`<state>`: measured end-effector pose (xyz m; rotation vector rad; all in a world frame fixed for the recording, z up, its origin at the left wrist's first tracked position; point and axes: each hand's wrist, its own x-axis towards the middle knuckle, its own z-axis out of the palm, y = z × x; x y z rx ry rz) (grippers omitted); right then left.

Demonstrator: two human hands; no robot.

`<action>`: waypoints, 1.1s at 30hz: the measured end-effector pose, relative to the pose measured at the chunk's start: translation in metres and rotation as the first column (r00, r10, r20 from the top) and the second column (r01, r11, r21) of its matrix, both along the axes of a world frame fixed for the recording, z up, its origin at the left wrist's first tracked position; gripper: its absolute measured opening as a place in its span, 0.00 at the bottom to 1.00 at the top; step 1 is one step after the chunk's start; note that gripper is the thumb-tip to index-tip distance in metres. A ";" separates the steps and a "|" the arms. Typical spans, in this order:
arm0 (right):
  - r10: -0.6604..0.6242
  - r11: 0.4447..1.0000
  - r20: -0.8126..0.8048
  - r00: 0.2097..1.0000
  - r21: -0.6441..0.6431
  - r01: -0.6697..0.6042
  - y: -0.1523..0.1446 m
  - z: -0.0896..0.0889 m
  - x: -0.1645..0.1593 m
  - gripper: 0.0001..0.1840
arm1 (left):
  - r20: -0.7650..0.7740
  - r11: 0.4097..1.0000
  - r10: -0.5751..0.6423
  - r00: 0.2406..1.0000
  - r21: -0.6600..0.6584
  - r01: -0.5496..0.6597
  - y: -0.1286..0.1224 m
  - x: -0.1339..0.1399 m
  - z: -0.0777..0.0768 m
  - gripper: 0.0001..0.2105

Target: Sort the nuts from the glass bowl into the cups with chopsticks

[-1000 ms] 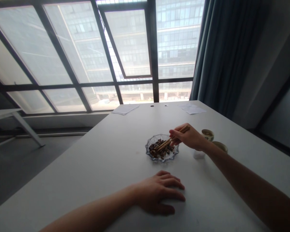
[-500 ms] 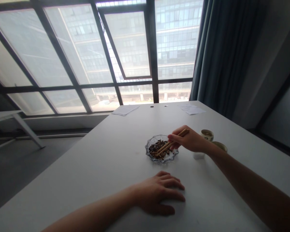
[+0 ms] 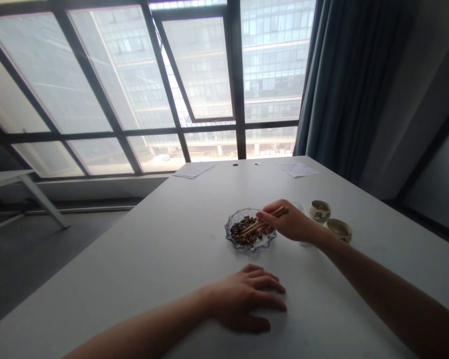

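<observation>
My right hand (image 3: 284, 219) is closed around a pair of wooden chopsticks (image 3: 260, 222). Their tips reach down among small dark brown pieces (image 3: 247, 238), too small to name surely, in a clear glass dish (image 3: 230, 243) with a scalloped rim. Whether the tips pinch a piece cannot be made out. Palm down on the white table, my left hand (image 3: 249, 299) rests with its fingers spread, nearer to me than the dish and holding nothing. Partly hidden behind my right hand is a clear or white container (image 3: 302, 243).
Two small ceramic cups stand right of my right hand: one with a dark character (image 3: 321, 211), the other a greenish bowl-like cup (image 3: 338, 229). Papers (image 3: 194, 170) and more sheets (image 3: 297, 169) lie at the white table's (image 3: 153, 239) far end, below the windows.
My right hand has shifted slightly left and toward me, and the chopsticks lie at a flatter angle. More of both cups shows. My left hand stays put.
</observation>
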<state>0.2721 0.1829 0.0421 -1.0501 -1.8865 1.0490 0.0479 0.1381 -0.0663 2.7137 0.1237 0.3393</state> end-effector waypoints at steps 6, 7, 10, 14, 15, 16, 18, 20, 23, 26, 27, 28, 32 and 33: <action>-0.002 1.000 0.074 0.997 0.017 0.001 -0.008 0.008 0.004 0.24 | 0.008 1.000 -0.004 1.000 -0.011 0.004 0.000 0.001 0.001 0.22; -0.001 1.000 0.082 0.997 0.014 0.000 -0.009 0.008 0.004 0.24 | 0.013 1.000 -0.006 1.000 -0.011 0.006 0.000 0.001 0.001 0.22; -0.021 0.999 0.085 0.996 0.032 0.018 -0.007 0.005 0.002 0.26 | 0.008 1.000 -0.005 1.000 -0.011 0.005 0.000 0.001 0.002 0.22; -0.040 0.998 0.041 0.998 0.045 0.038 -0.006 0.014 0.008 0.27 | -0.004 1.000 -0.005 1.000 -0.004 0.005 0.001 0.000 0.001 0.23; -0.050 0.998 0.012 0.999 0.043 0.049 -0.007 0.020 0.014 0.27 | 0.000 1.000 -0.006 1.000 -0.001 0.006 0.001 0.000 0.001 0.23; -0.068 0.997 -0.021 0.997 0.042 0.069 -0.009 0.028 0.021 0.27 | 0.005 1.000 -0.008 1.000 0.004 0.008 0.001 -0.001 0.000 0.23; -0.153 0.987 -0.100 0.983 0.042 0.157 -0.016 0.046 0.039 0.26 | 0.014 1.000 -0.009 1.000 0.010 0.009 0.001 -0.001 -0.001 0.22; -0.292 0.954 -0.124 0.948 0.035 0.299 -0.024 0.065 0.062 0.25 | 0.023 1.000 -0.011 1.000 0.009 0.010 0.001 -0.001 -0.001 0.22; -0.469 0.882 -0.077 0.880 0.012 0.471 -0.032 0.083 0.095 0.21 | 0.036 1.000 -0.012 0.999 0.002 0.012 0.001 0.000 0.000 0.22; -0.510 0.859 -0.009 0.860 -0.038 0.510 -0.033 0.084 0.117 0.19 | 0.037 1.000 -0.009 0.999 -0.001 0.009 0.000 0.001 0.001 0.23; -0.498 0.866 0.006 0.867 -0.048 0.498 -0.031 0.082 0.121 0.19 | 0.035 1.000 -0.008 0.999 -0.003 0.008 0.000 0.001 0.000 0.23; -0.477 0.877 0.020 0.879 -0.050 0.477 -0.029 0.079 0.124 0.19 | 0.033 1.000 -0.008 0.999 -0.004 0.008 0.000 0.001 0.000 0.23; -0.411 0.911 0.062 0.909 -0.013 0.413 -0.023 0.073 0.124 0.19 | 0.039 1.000 -0.008 0.999 -0.008 0.009 0.001 0.001 -0.001 0.22; -0.407 0.913 0.066 0.911 -0.007 0.408 -0.022 0.074 0.122 0.20 | 0.042 1.000 -0.007 0.999 -0.009 0.008 0.001 0.001 -0.001 0.22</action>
